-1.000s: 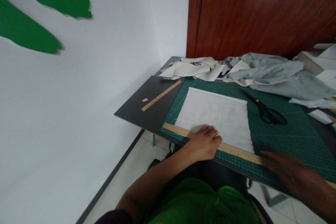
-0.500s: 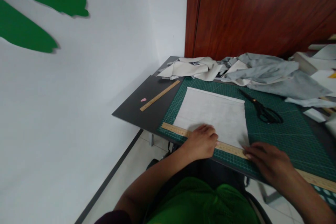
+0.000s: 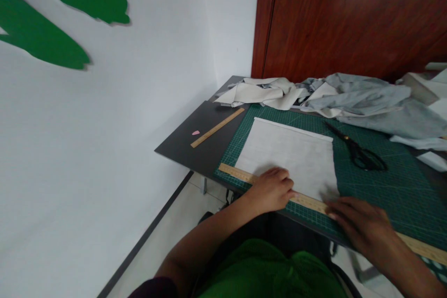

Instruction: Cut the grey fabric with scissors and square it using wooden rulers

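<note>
A long wooden ruler [image 3: 309, 202] lies along the near edge of the green cutting mat, across the lower edge of a white cloth piece [image 3: 289, 153]. My left hand [image 3: 274, 189] is closed on the ruler near the middle of the cloth edge, fingers curled. At the cloth's lower right corner, my right hand [image 3: 363, 221] holds the ruler between thumb and fingers; the palm hides part of it. The cloth lies flat, with a narrow folded strip along its far edge. Black-handled scissors [image 3: 359, 151] lie on the mat to its right.
The cutting mat [image 3: 380, 191] covers much of the dark table [image 3: 178, 149]. A shorter wooden ruler [image 3: 218, 128] and a small pink chip [image 3: 196, 132] lie at left. Crumpled grey and white cloth [image 3: 366, 95] is heaped along the back. A white wall [image 3: 157, 56] stands at left.
The view has shifted slightly, so everything sits a little further right. Both hands stay at the ruler; the right hand's fingers have shifted slightly over it.
</note>
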### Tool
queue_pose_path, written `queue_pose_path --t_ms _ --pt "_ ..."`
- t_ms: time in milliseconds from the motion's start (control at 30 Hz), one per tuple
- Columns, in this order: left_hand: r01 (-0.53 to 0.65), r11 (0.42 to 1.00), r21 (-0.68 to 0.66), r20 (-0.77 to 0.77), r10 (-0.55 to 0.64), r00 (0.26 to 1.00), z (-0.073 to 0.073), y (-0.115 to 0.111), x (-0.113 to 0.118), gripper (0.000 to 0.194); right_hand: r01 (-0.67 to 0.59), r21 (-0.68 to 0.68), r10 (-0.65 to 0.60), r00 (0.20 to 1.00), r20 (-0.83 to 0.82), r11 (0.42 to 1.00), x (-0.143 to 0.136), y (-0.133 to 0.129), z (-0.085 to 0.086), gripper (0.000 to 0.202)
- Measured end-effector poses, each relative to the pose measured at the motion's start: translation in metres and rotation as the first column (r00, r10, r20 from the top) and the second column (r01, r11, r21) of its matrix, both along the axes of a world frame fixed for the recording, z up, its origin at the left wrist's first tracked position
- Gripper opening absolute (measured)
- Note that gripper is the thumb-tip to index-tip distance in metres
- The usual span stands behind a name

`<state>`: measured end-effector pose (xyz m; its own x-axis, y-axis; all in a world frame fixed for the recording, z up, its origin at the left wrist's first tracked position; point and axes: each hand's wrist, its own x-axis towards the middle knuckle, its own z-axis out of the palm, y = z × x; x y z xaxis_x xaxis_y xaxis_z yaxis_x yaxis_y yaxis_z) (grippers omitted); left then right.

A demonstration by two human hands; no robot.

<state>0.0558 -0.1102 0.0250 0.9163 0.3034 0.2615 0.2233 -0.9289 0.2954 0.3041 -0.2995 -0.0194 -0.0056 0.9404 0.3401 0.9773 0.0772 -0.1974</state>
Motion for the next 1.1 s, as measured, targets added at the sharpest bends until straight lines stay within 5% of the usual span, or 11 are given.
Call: queue_pose_path --t_ms 267,400,500,1100 --pt "-0.097 0.992 0.087 0.001 0.097 0.995 -0.002 -0.006 -0.004 0.032 -0.061 0.012 0.062 0.995 -0.077 0.998 0.001 0.001 -0.003 0.034" --pt "-0.250 0.958 0.138 0.054 0.245 0.968 -0.007 -0.011 -0.006 0.075 -0.065 0.020 0.066 0.996 -0.056 0.998 -0.002 0.001 0.004 0.037" --pt "-0.320 0.940 0.118 -0.018 0.324 0.946 -0.013 -0.011 -0.006 0.088 -0.067 0.046 0.069 0.996 -0.048 0.997 -0.006 0.002 0.010 0.042" --pt "-0.353 0.933 0.072 -0.050 0.357 0.933 -0.009 -0.002 -0.015 0.088 -0.129 0.107 0.135 0.990 -0.046 0.986 -0.013 0.008 0.016 0.038"
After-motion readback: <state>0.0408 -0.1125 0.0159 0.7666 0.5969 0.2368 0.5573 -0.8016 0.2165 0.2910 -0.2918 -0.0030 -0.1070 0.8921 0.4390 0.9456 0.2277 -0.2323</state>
